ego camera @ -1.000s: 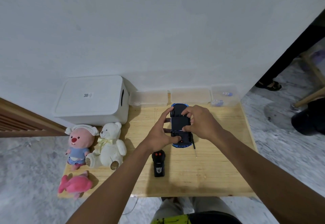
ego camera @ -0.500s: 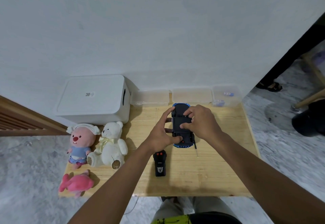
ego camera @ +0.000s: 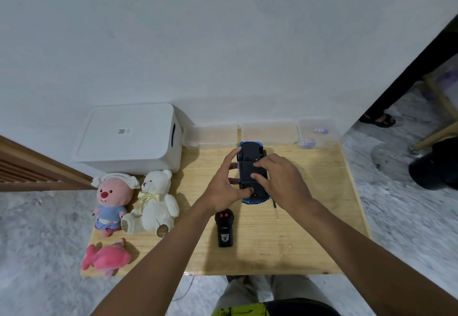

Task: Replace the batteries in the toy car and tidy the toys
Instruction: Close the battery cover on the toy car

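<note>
Wooden table against white wall. Upturned toy car, far centre: left hand grips left flank; right hand, fingers curled, pinches underside.

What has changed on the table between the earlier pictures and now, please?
The right hand slid its fingertips along the car underside, from the far end toward the middle. Nothing was picked up or let go. The left hand still grips the car, with its thumb at the near end. The remote, screwdriver and bear stayed put.
</note>
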A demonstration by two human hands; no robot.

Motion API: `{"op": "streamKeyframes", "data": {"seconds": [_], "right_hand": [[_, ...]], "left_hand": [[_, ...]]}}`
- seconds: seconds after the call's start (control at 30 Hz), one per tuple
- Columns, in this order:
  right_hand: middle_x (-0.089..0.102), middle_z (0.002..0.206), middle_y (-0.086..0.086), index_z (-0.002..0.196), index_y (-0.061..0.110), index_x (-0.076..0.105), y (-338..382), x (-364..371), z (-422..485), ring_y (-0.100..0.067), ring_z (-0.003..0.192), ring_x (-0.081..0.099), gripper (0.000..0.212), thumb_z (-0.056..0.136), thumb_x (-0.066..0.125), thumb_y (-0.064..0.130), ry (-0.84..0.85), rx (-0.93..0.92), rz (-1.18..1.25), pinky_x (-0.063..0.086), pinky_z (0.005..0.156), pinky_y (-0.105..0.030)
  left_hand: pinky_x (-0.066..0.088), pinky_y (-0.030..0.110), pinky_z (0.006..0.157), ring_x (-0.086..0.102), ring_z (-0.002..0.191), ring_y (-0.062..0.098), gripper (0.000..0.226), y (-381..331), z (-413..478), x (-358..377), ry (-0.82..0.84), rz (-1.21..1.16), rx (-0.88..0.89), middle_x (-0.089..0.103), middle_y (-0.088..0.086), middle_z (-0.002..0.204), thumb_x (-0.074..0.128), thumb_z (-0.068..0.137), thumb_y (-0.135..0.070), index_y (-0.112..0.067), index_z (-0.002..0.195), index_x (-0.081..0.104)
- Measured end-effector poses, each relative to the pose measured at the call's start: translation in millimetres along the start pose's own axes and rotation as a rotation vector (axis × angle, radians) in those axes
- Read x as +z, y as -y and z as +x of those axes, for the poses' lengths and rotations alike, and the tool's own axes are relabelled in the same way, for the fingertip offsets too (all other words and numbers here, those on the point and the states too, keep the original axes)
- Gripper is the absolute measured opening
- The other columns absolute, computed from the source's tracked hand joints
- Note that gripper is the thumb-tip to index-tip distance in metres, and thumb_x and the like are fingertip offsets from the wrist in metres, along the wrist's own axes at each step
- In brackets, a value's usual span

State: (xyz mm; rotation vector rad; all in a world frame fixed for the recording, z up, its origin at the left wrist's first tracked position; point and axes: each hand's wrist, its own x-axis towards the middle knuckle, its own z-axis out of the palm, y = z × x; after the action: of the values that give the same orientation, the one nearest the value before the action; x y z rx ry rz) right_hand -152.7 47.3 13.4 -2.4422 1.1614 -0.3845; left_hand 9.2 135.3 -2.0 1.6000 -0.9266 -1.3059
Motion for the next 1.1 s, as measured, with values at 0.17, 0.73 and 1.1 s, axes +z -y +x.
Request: {"op": "streamKeyframes", "data": {"seconds": [0.17,0.73,1.1], "right_hand": [[0.066,0.110,0.004,0.111,0.021,0.072,-2.6,0.0,-0.6,-0.024,0.095,0.058,0.024,0.090,0.072,0.032,-0.004,-0.046,-0.060,0.052,0.078,-0.037],[0.056,0.117,0.006,0.128,0.038,0.066,-2.5,1.1,6.4,-0.020,0.104,0.052,0.035,0.093,0.068,0.034,0.058,0.015,-0.029,0.051,0.084,-0.039],[0.069,0.109,0.008,0.113,0.031,0.075,-18.2,21.9,0.5,-0.022,0.090,0.058,0.027,0.086,0.076,0.032,-0.138,-0.183,-0.247,0.049,0.073,-0.037]], "left_hand": [[0.061,0.052,0.089,0.068,0.110,0.032,0.105,1.7,-1.7,2.3,-0.012,-0.006,-0.007,0.052,0.000,0.138,0.085,0.074,-0.003,-0.055,0.149,0.033],[0.063,0.049,0.086,0.068,0.110,0.029,0.106,-0.6,2.3,0.7,0.009,0.005,0.000,0.051,0.001,0.139,0.083,0.076,0.001,-0.053,0.151,0.032],[0.062,0.029,0.074,0.068,0.109,0.027,0.105,8.1,7.6,5.3,-0.024,-0.071,-0.031,0.047,0.005,0.142,0.082,0.076,0.006,-0.050,0.151,0.033]]}}
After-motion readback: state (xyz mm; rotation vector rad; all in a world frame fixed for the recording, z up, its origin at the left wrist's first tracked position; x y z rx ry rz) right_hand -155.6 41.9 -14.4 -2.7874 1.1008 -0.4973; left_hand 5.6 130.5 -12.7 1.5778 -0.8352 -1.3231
